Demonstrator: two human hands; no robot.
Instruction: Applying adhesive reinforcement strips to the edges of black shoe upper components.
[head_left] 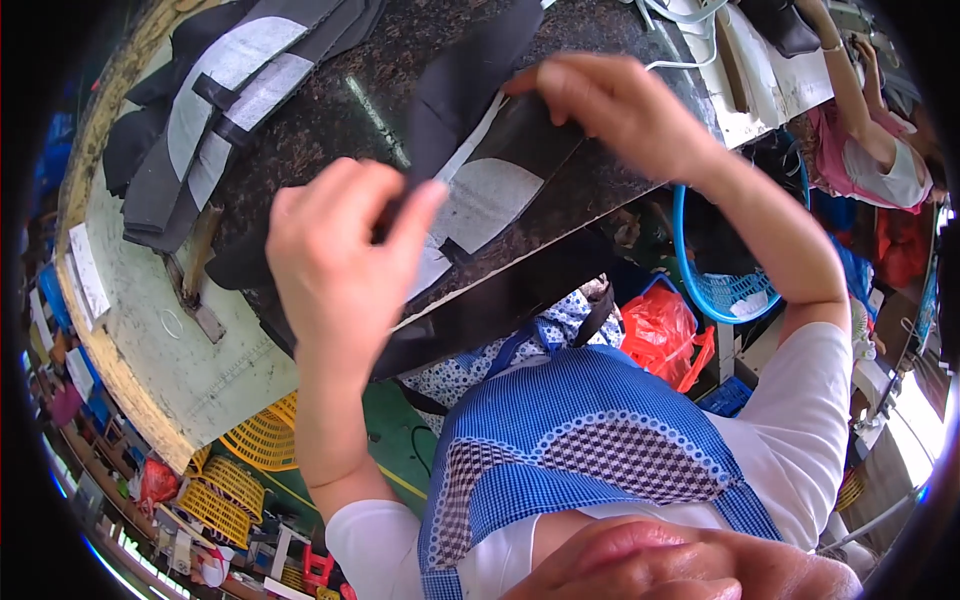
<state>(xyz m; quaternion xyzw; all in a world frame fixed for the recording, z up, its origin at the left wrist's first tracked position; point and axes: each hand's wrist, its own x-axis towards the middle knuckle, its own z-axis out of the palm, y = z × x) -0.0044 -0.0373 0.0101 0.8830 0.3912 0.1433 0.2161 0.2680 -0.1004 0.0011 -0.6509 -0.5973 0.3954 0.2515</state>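
A black fabric piece (455,95) with a pale strip along one edge lies folded over the dark speckled worktop. My left hand (335,245) is curled, thumb against forefinger, gripping the near end of this fabric. At its other end, my right hand (605,105) pinches the edge between thumb and forefinger, slightly smeared by motion. Between the hands, a grey-white backing patch (490,205) shows on the black material underneath. The left hand hides part of the fabric.
Black cut pieces with pale patches (235,95) are stacked at the far left. A wooden-handled tool (190,295) lies on the pale board. A blue basket (735,295) and a red plastic bag (660,330) are beside the worktop's right. Another person (870,150) works at far right.
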